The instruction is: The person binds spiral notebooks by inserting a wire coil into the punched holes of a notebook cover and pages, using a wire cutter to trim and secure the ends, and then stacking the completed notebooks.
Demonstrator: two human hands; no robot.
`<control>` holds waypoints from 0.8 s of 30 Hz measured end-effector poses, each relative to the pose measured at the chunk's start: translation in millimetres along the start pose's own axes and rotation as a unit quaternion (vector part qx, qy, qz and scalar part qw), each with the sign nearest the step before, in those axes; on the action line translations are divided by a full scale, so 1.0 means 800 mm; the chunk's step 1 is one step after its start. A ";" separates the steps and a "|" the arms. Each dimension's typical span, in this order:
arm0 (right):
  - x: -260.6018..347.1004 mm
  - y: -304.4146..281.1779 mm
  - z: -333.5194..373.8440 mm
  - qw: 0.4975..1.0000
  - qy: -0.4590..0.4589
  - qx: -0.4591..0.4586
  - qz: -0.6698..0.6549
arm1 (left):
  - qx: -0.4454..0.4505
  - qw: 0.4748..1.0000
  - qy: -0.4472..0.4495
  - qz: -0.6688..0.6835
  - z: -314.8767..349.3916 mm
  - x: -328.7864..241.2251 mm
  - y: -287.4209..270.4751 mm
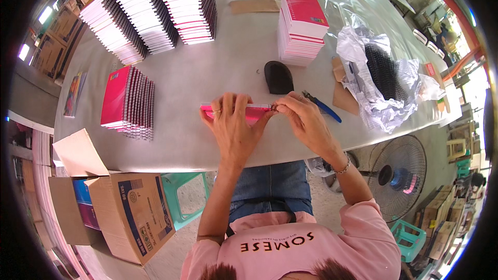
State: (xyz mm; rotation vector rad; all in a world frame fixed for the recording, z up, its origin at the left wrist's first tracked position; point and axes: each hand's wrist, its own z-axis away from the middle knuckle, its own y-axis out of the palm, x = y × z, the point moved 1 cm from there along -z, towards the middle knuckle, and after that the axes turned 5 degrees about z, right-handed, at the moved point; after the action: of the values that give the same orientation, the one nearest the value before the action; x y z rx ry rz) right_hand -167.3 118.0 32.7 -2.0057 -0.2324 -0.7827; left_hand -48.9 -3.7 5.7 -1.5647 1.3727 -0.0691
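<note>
Thin rectangular pink-covered paper notebook: long axis L–R, pale edge far side; L hand gripping, R hand fingers pinched @ R end.

Pliers right of notebook, coils apparently on paper

Bare left hand: back uppermost, fingers bent in a closed grasp, thumb extended toward the opposite fingertips. Bare left forearm: nearly upright in view, leaning slightly right; wrist close to straight. Bare right hand: positioned just beside the left thumb, thumb and index finger drawn together in a fingertip pinch. Bare right forearm: angled up and inward from the elbow, converging on the left hand
</note>
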 end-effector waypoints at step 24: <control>0.003 0.016 -0.022 0.997 -0.029 0.040 0.063 | -0.038 0.979 -0.038 0.196 0.004 0.037 -0.015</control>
State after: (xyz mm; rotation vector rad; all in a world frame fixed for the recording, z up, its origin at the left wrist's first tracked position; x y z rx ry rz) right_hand -167.4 96.3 31.1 -1.9479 -0.1662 -0.6262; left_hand -28.4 -26.6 -3.7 -1.3156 1.6132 0.2834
